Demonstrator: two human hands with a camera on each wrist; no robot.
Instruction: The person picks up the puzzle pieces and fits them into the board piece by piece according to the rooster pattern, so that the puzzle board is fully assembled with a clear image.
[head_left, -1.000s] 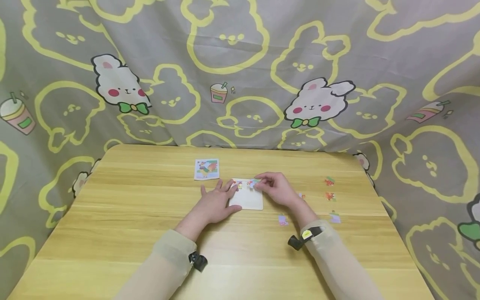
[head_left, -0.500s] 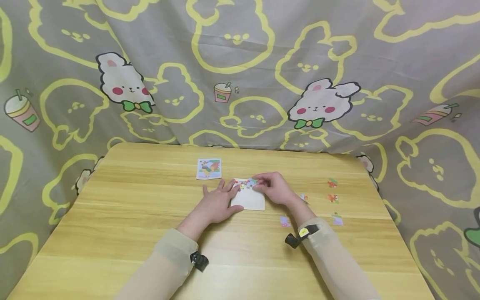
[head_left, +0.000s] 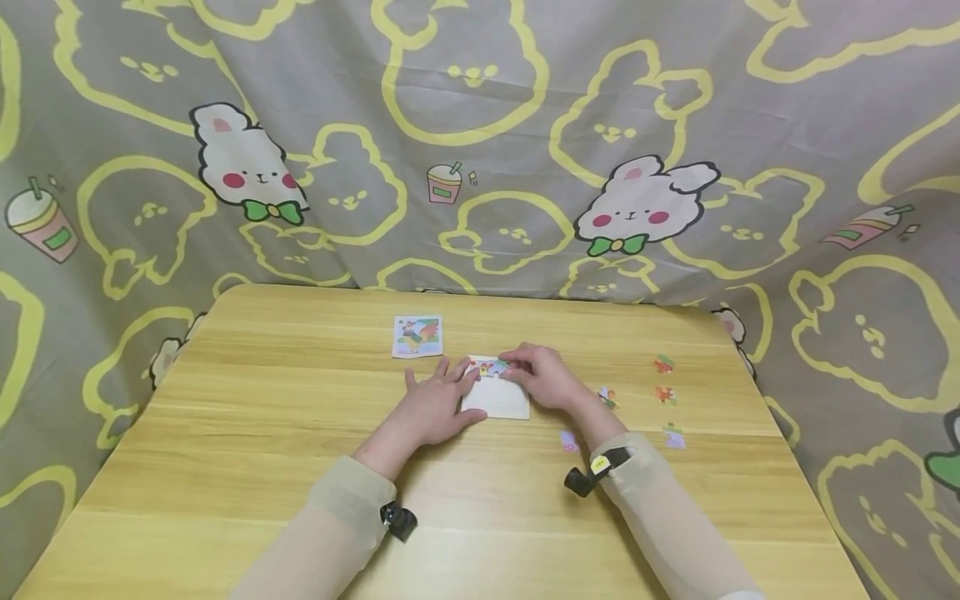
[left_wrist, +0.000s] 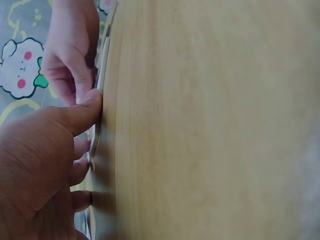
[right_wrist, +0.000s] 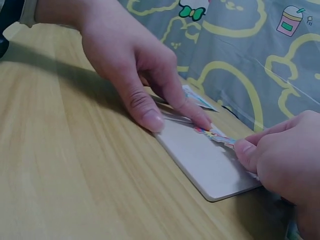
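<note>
A white puzzle tray (head_left: 495, 401) lies on the table, with colourful jigsaw pieces along its far edge. My left hand (head_left: 430, 411) rests at the tray's left side, fingers spread. In the right wrist view its thumb lies on the tray's edge and a fingertip touches the first jigsaw piece (right_wrist: 202, 131). My right hand (head_left: 549, 378) pinches another jigsaw piece (right_wrist: 224, 140) between thumb and fingers at the far right of the tray. That piece sits right up against the first one; the fingers partly cover it.
A small square picture card (head_left: 417, 337) showing a rooster lies behind and left of the tray. Several loose jigsaw pieces, among them a red one (head_left: 664, 364) and a purple one (head_left: 674, 436), lie spread to the right. A patterned curtain (head_left: 495, 167) hangs behind the table (head_left: 262, 483).
My right hand has moved slightly left and lowered its jigsaw piece, closing the gap to the first piece. My left hand has stayed at the tray. The head view has shifted a little.
</note>
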